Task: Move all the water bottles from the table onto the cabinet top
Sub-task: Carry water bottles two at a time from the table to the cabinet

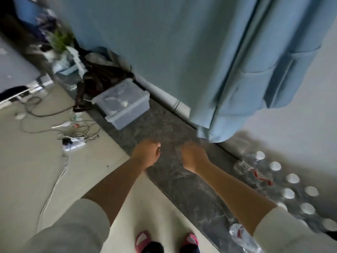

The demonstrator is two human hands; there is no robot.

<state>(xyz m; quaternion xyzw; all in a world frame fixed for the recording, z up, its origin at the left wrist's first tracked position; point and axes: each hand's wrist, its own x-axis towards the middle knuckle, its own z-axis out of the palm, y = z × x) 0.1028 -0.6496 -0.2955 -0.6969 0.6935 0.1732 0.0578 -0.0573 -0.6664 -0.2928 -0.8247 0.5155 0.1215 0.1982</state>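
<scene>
Nearest, at bottom edge: pink slippers, toes only, rest cut off by frame. Standing on pale floor right up against dark marbled ledge that runs diagonally from lower right to upper left. One water bottle at bottom right, partly behind right forearm and cut by frame; lying or standing, can't tell.

Both arms stretched fwd over ledge, light sleeves pushed back. Left hand above ledge's near edge, fingers curled loosely inward, nothing in them. Right hand beside it, a gap between the two, fingers bent downward; tips blurred, so grip on anything not readable, but nothing seen in it.

Right side: cluster of water bottles w/ white caps, upright, red-white labels on a couple, packed close together on ledge near white wall; blur makes exact count unclear. Bare stretch of ledge between hands and storage box.

Farther: translucent lidded storage box on ledge, contents hazy, a few pale shapes only. Left of it on floor, tangle of cables and power strip. Blue curtain hangs behind, hem touching ledge above bottles. Far corner: green plant, dark bag, clutter, all smeared.
</scene>
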